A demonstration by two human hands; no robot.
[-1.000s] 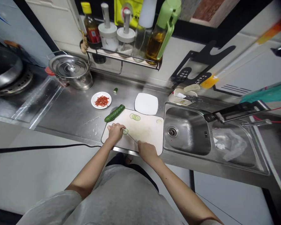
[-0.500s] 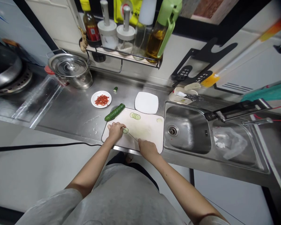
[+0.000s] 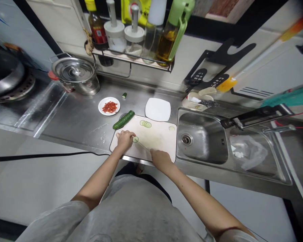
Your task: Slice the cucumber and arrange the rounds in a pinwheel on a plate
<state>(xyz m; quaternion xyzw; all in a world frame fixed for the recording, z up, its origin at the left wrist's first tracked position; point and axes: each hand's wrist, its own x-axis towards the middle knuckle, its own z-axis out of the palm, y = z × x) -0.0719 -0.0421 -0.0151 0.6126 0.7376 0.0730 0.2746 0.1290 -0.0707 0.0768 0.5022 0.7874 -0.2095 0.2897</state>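
On the white cutting board (image 3: 156, 152), my left hand (image 3: 125, 141) is closed, its fingertips pressed against a round cucumber slice (image 3: 135, 139). Whether more cucumber lies beneath that palm is hidden. My right hand (image 3: 163, 159) grips a knife (image 3: 143, 146), its handle covered by the fingers and its thin blade reaching left to the slice. Several overlapping cucumber slices (image 3: 145, 124) lie near the board's far edge, with a pale slice (image 3: 171, 128) in the far right corner. A dark green cucumber (image 3: 123, 120) rests across the far left corner, beyond my left hand.
Behind the board are a plate of chopped red pieces (image 3: 109, 107), a cucumber end (image 3: 124, 95) and a white square plate (image 3: 158, 109). A lidded steel pot (image 3: 77, 75) stands left. To the right is a sink (image 3: 202, 137); a bottle rack (image 3: 133, 59) hangs above.
My right hand has shifted slightly to the right with the knife. My left hand stays almost in place at the slice.
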